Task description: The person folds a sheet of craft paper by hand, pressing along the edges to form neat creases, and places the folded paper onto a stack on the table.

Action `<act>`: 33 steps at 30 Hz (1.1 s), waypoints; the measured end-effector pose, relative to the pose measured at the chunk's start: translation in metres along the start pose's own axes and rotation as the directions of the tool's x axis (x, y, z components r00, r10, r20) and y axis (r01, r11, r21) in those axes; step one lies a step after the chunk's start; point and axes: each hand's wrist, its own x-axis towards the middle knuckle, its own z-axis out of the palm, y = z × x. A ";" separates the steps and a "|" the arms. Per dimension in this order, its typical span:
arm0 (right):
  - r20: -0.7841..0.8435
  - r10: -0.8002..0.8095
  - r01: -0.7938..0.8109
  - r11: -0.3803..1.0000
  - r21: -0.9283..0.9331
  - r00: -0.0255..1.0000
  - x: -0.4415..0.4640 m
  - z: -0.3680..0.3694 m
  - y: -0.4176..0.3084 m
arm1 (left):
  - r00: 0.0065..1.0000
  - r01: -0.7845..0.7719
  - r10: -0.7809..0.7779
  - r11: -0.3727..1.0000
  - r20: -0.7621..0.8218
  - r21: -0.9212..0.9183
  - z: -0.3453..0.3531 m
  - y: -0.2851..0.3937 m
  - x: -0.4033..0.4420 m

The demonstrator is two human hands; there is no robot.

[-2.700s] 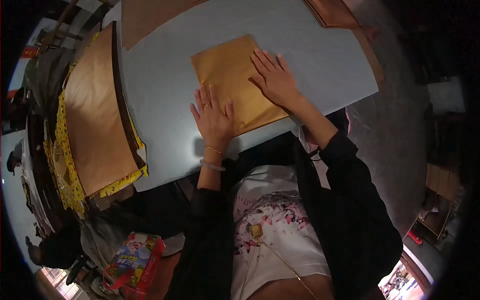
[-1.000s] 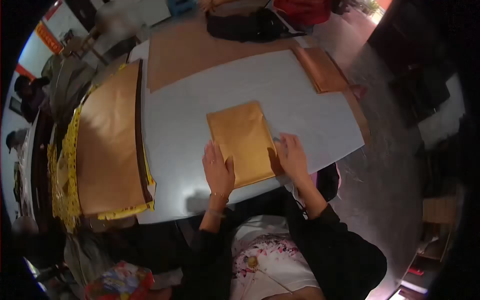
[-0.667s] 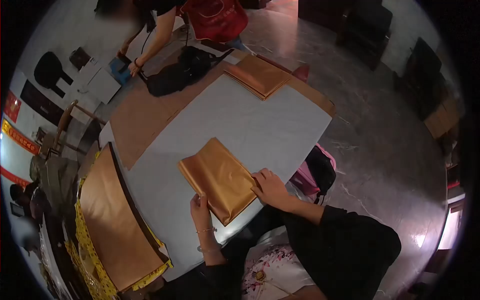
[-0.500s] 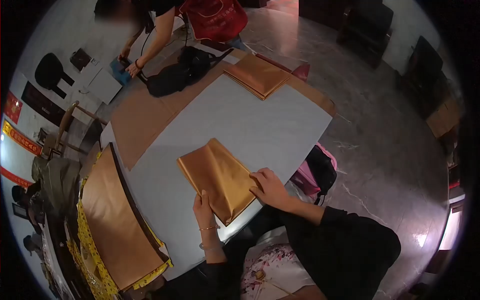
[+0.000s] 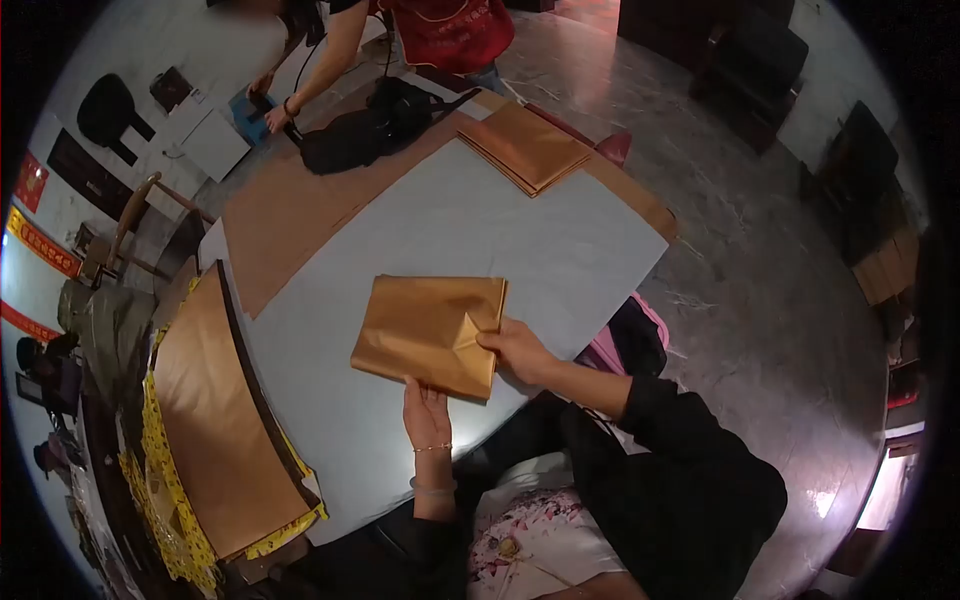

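Observation:
A folded gold sheet (image 5: 420, 325) with a creased, shiny surface is in both my hands above the grey-white board (image 5: 300, 400). My right hand (image 5: 518, 352) pinches its right edge, thumb on top and fingers out of sight beneath. At the near edge, my left hand (image 5: 426, 408) grips it from below, with the fingers partly hidden under the sheet. A bracelet and a bangle circle my left wrist. Farther back on the board lies a stack of similar folded gold sheets (image 5: 530, 150).
Left of the board rests a large gold-brown sheet pile (image 5: 225, 420) on yellow wrapping (image 5: 150, 430). Brown cardboard (image 5: 280, 220) and a black bag (image 5: 350, 140) lie at the far side. Another person (image 5: 340, 50) reaches toward a blue object (image 5: 250, 118). A pink-and-black bag (image 5: 635, 340) sits off the right edge.
The gold sheet has turned so its near edge lies more level, and it has risen slightly toward the board's middle. My right hand has shifted its grip along the right edge.

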 end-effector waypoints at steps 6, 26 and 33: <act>-0.087 -0.560 0.486 0.778 -0.399 0.824 0.112 -0.054 -0.145 | 0.999 -0.018 0.008 0.970 0.042 0.242 -0.006 -0.001 -0.011; -0.524 -0.379 0.448 0.894 0.004 0.763 0.231 -0.242 -0.172 | 0.997 -0.033 0.013 0.964 0.078 0.264 -0.003 -0.003 -0.018; -0.385 -0.409 0.488 0.863 0.132 0.827 0.291 -0.318 -0.173 | 0.995 -0.058 0.028 0.947 0.099 0.317 0.003 -0.003 -0.021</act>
